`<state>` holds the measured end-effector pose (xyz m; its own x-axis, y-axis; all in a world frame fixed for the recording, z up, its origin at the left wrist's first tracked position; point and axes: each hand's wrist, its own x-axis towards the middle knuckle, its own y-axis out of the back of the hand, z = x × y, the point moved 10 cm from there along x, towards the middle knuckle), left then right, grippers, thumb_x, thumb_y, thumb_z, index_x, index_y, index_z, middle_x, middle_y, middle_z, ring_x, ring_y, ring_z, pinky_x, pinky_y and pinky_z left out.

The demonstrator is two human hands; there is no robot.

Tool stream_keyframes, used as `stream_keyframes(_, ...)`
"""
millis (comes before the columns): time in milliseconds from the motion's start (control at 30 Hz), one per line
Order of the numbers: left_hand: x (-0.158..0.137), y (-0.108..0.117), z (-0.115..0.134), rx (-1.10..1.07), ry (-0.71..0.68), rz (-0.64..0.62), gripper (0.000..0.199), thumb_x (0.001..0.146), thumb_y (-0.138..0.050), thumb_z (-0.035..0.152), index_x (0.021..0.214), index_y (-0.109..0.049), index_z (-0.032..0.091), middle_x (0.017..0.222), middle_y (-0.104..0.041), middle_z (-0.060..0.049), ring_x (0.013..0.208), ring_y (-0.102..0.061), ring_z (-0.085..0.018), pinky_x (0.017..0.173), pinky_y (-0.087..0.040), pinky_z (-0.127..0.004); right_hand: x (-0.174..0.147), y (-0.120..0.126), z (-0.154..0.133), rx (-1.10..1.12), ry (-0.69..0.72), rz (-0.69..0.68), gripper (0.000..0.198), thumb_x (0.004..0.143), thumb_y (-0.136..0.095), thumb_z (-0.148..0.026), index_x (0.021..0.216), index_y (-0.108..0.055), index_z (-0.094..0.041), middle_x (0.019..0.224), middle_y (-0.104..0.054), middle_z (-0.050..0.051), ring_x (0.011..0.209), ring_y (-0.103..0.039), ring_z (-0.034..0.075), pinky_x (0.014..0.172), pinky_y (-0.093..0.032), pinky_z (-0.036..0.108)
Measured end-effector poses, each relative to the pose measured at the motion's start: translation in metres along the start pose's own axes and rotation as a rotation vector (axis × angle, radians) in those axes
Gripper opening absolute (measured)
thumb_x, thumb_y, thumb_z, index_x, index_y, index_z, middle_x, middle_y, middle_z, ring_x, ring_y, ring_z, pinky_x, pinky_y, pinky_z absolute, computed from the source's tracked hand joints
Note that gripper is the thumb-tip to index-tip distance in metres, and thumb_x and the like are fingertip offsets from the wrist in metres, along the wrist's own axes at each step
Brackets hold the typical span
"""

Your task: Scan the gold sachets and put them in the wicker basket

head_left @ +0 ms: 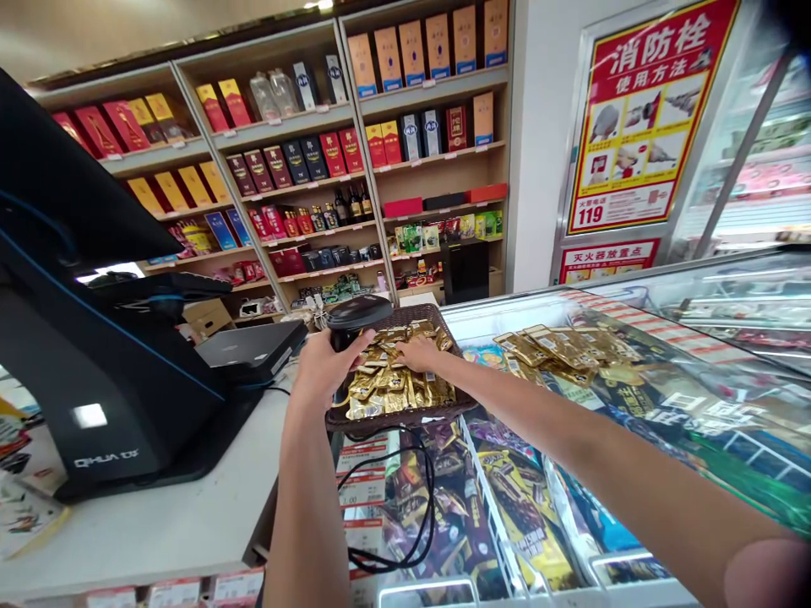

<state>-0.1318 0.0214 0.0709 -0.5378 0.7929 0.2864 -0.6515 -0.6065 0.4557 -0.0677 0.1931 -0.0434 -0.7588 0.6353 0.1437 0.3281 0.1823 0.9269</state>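
Observation:
My left hand (326, 365) is wrapped round the handle of a black barcode scanner (359, 312), at the left rim of a dark woven basket (437, 411). Shiny gold packets (383, 401) fill the basket in rows. Inside it, my right hand (418, 353) reaches in from the right, its fingers curled and pinching at a gold packet among the others. The fingertips are partly hidden by the packets. To the right, a loose pile of similar gold packets (561, 348) lies on the glass top of a freezer (507, 314).
A black checkout terminal (136, 363) stands on the white counter (209, 498) at left. A black cable (431, 498) loops below the basket. Wrapped ice creams (525, 515) show through the freezer glass. Shelves of boxed goods (304, 160) and a red fire-hydrant poster (652, 118) are behind.

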Motion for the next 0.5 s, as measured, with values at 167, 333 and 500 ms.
stream_keyframes(167, -0.001, -0.013, 0.005, 0.003, 0.003, -0.017, 0.057, 0.057, -0.075, 0.065, 0.083, -0.065, 0.016, 0.068, -0.068, -0.005, 0.061, -0.061, -0.02, 0.056, -0.042, -0.027, -0.039, 0.005, 0.023, -0.069, -0.05, -0.066, 0.038, 0.084, -0.065, -0.022, 0.121, -0.058, -0.02, 0.113, -0.061, 0.012, 0.108, -0.057, 0.028, 0.088, -0.048, 0.041)
stream_keyframes(333, -0.003, -0.024, 0.01, 0.031, 0.011, -0.023, 0.055, 0.056, -0.075, 0.065, 0.078, -0.065, 0.016, 0.065, -0.066, -0.003, 0.06, -0.059, -0.018, 0.055, -0.041, -0.027, -0.079, 0.036, 0.068, 0.152, -0.202, 0.123, 0.05, 0.068, -0.074, -0.011, 0.116, -0.064, -0.02, 0.123, -0.051, 0.011, 0.107, -0.056, 0.022, 0.086, -0.044, 0.027)
stream_keyframes(500, -0.002, -0.035, 0.013, 0.014, -0.01, -0.045, 0.051, 0.058, -0.075, 0.063, 0.074, -0.063, 0.016, 0.061, -0.063, -0.002, 0.056, -0.056, -0.016, 0.053, -0.037, -0.025, -0.106, 0.059, 0.097, 0.418, -0.283, 0.322, 0.037, 0.069, -0.078, -0.04, 0.096, -0.074, -0.016, 0.108, -0.063, 0.008, 0.093, -0.061, 0.024, 0.079, -0.046, 0.029)
